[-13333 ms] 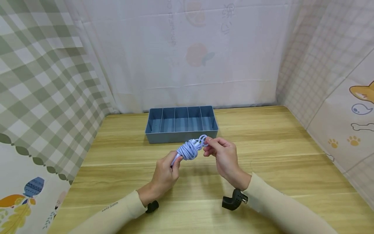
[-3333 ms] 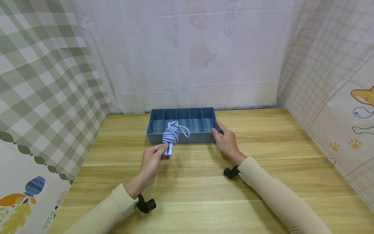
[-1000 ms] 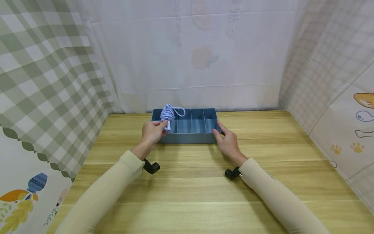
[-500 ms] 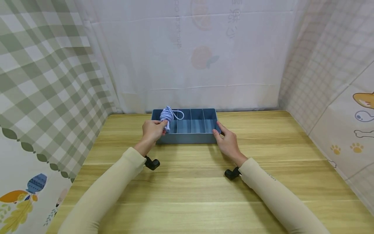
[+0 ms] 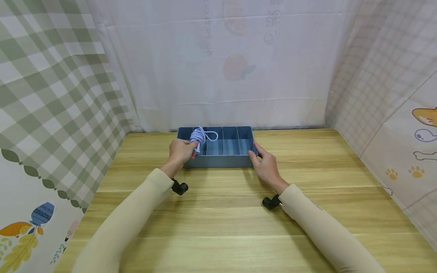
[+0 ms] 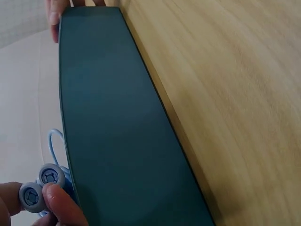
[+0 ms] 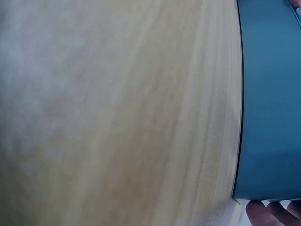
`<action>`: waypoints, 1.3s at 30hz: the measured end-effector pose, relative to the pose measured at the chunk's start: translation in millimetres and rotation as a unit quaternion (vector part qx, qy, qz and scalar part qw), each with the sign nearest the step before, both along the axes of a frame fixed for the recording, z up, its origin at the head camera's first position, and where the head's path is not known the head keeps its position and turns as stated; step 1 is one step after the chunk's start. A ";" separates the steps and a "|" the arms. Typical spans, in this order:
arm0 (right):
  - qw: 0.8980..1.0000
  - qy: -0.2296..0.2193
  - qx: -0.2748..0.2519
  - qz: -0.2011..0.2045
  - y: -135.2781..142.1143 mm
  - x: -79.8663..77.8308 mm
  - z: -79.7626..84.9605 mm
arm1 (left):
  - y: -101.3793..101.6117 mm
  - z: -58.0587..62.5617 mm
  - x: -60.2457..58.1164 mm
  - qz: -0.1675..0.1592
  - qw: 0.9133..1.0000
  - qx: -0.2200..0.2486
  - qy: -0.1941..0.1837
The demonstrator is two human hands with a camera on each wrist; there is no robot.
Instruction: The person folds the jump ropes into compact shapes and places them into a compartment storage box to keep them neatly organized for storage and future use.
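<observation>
My left hand [image 5: 181, 150] grips a light blue jump rope [image 5: 198, 135] by its two handles, whose round ends [image 6: 51, 175] face the left wrist camera. The rope is wound in a bundle, with one loop sticking out to the right. It is held over the left compartments of a blue-grey divided box [image 5: 218, 161]; whether it touches the box inside is hidden. At the box's front right corner, my right hand [image 5: 266, 167] holds the box, thumb at the front and fingers [image 7: 258, 214] against the end wall.
The box stands near the back edge of a wooden table [image 5: 218, 220], in front of a white cloth [image 5: 170, 76]. A green checked cloth [image 5: 61, 76] hangs at the left and a printed one [image 5: 392, 125] at the right.
Earlier both hands held the rope; then my right hand took the box's corner and my left carried the rope over the box. In the last half second the rope shifted slightly right and lower.
</observation>
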State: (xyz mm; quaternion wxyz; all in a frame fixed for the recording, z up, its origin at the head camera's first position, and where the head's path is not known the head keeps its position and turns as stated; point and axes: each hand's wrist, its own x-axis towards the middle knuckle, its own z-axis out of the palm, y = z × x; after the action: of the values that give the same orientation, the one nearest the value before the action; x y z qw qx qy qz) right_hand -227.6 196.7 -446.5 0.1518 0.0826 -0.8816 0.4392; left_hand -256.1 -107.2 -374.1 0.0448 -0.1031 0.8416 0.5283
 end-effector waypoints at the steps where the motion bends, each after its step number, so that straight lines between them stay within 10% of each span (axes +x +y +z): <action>1: 1.000 0.001 0.000 0.000 0.1 -0.1 -0.1 | 0.3 0.1 -1.3 -0.002 1.000 -0.016 0.004; 22: 1.000 -0.002 0.001 0.003 0.8 0.9 1.1 | 9.4 -6.1 -13.6 -0.027 0.947 -0.311 0.074; 32: 1.000 -0.004 -0.005 0.000 -0.1 1.2 1.4 | 15.5 -6.4 -18.6 -0.079 0.913 -0.387 0.105; 39: 1.000 0.001 -0.001 0.000 -0.6 0.7 0.8 | 19.2 -4.7 -20.6 -0.103 0.905 -0.403 0.091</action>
State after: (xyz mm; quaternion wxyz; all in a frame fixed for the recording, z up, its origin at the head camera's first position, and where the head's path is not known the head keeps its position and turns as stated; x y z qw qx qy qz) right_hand -226.9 196.1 -445.8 0.1527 0.0829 -0.8809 0.4402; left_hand -276.7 -88.0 -378.9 -0.0231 0.0232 0.9892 0.1431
